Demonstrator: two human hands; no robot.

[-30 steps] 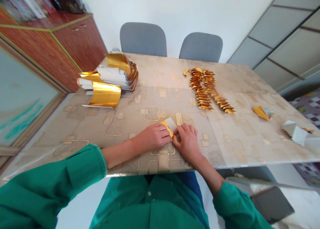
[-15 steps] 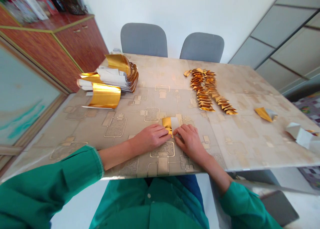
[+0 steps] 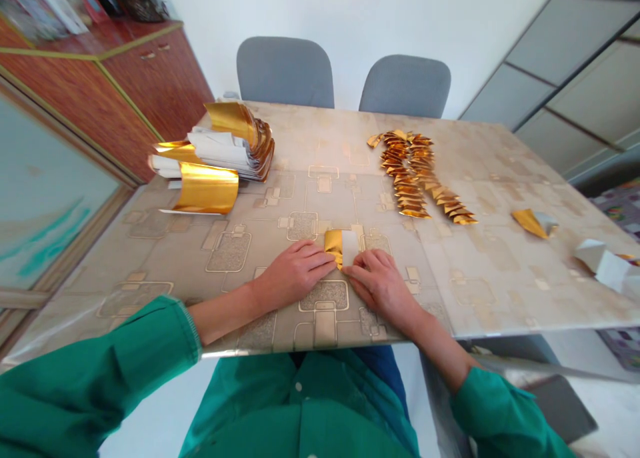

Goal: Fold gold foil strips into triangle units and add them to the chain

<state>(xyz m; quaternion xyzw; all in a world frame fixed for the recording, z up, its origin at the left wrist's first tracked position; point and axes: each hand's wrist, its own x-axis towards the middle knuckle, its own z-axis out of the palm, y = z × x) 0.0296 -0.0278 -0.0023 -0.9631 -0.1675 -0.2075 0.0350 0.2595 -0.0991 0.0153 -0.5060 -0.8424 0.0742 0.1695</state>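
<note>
A small piece of gold foil paper (image 3: 341, 245), gold on its left half and white on its right, lies on the patterned table (image 3: 250, 198) near the front edge. My left hand (image 3: 295, 273) presses its near left edge with the fingers together. My right hand (image 3: 380, 286) pins the near right edge, fingers curled onto it. Both hands rest on the tabletop and meet at the paper's lower corner.
A stack of curled gold and white sheets (image 3: 220, 158) sits at the far left. Two rows of folded gold pieces (image 3: 417, 178) lie beyond the hands to the right. Loose folded pieces (image 3: 535, 223) and white ones (image 3: 600, 265) lie at the right edge. Two grey chairs (image 3: 285, 71) stand behind.
The paper has gone from a tilted, part-raised flap to lying flat as a squared fold. Both hands have slid slightly apart along its near edge.
</note>
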